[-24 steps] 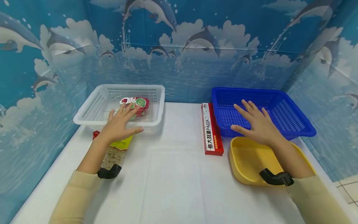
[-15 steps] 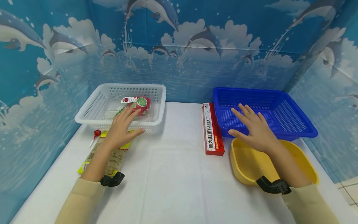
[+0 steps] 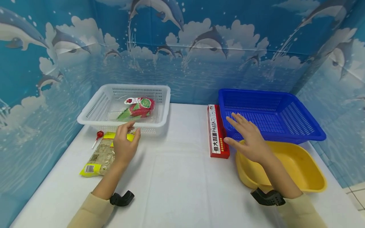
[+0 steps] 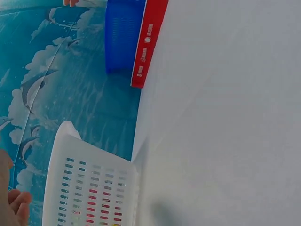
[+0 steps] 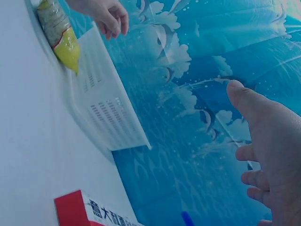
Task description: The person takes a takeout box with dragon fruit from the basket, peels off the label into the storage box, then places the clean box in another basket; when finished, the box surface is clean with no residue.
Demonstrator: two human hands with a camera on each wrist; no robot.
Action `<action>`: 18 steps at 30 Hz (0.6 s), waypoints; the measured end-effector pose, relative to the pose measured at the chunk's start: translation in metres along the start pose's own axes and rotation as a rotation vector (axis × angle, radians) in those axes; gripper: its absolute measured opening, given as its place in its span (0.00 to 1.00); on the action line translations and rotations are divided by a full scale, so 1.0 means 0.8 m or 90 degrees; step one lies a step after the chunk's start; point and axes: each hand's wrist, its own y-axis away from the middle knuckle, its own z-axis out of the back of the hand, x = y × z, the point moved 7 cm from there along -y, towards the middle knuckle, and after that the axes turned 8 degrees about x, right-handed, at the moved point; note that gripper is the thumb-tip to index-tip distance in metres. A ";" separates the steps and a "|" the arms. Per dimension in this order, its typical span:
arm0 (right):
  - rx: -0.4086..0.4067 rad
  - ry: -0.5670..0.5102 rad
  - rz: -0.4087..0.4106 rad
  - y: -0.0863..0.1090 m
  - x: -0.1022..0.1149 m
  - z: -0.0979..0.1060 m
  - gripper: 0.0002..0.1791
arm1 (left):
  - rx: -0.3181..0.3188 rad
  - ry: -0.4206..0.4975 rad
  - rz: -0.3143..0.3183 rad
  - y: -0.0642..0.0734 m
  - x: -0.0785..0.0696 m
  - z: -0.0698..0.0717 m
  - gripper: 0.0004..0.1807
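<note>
My left hand (image 3: 124, 146) hovers over the right edge of a yellow-ended clear bag (image 3: 99, 155) of brownish dried food, just in front of the white basket (image 3: 148, 129). Its fingers are loosely bent and hold nothing; in the right wrist view it appears above the basket. A red lollipop (image 3: 99, 134) lies beside the bag's top. Inside the white basket is a clear pack with red and green contents (image 3: 144, 108). Spread fingers mark my right hand (image 3: 249, 142), raised above the yellow basin (image 3: 302, 163) near the blue basket (image 3: 256, 122), holding nothing.
A red and white pasta box (image 3: 215, 134) lies against the left side of the blue basket. White cloth (image 3: 179, 177) covers the table. A dolphin-print curtain (image 3: 194, 76) closes off the back and sides.
My left hand has drawn back from over the white basket, its fingers bending more, uncovering the lollipop and much of the bag. My right hand has shifted left and slightly toward me.
</note>
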 end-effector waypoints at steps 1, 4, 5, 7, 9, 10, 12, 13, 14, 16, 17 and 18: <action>0.000 -0.005 0.001 -0.001 0.002 -0.002 0.39 | -0.008 0.011 0.021 0.003 0.002 -0.001 0.14; 0.002 -0.015 0.000 -0.004 0.008 -0.006 0.39 | 0.002 0.052 0.102 0.010 0.011 -0.007 0.13; 0.002 -0.019 0.002 -0.005 0.010 -0.007 0.39 | 0.007 0.068 0.133 0.011 0.015 -0.009 0.14; -0.001 -0.031 0.003 -0.008 0.014 -0.009 0.38 | 0.016 0.108 0.199 0.015 0.025 -0.014 0.17; -0.007 -0.042 0.007 -0.012 0.017 -0.011 0.38 | 0.016 0.159 0.263 0.018 0.034 -0.019 0.20; -0.009 -0.050 0.011 -0.015 0.019 -0.013 0.38 | 0.013 0.186 0.292 0.018 0.038 -0.022 0.22; -0.017 -0.068 0.017 -0.020 0.025 -0.017 0.37 | -0.002 0.238 0.343 0.020 0.046 -0.028 0.24; -0.021 -0.074 0.021 -0.024 0.027 -0.020 0.37 | -0.012 0.265 0.361 0.020 0.048 -0.032 0.25; -0.026 -0.082 0.025 -0.027 0.030 -0.024 0.36 | -0.024 0.287 0.375 0.020 0.050 -0.035 0.25; -0.031 -0.097 0.030 -0.034 0.036 -0.030 0.35 | -0.056 0.325 0.393 0.019 0.052 -0.040 0.25; -0.033 -0.106 0.030 -0.037 0.039 -0.033 0.34 | -0.073 0.341 0.400 0.019 0.053 -0.042 0.25; -0.034 -0.112 0.030 -0.040 0.041 -0.037 0.34 | -0.089 0.356 0.405 0.018 0.053 -0.044 0.25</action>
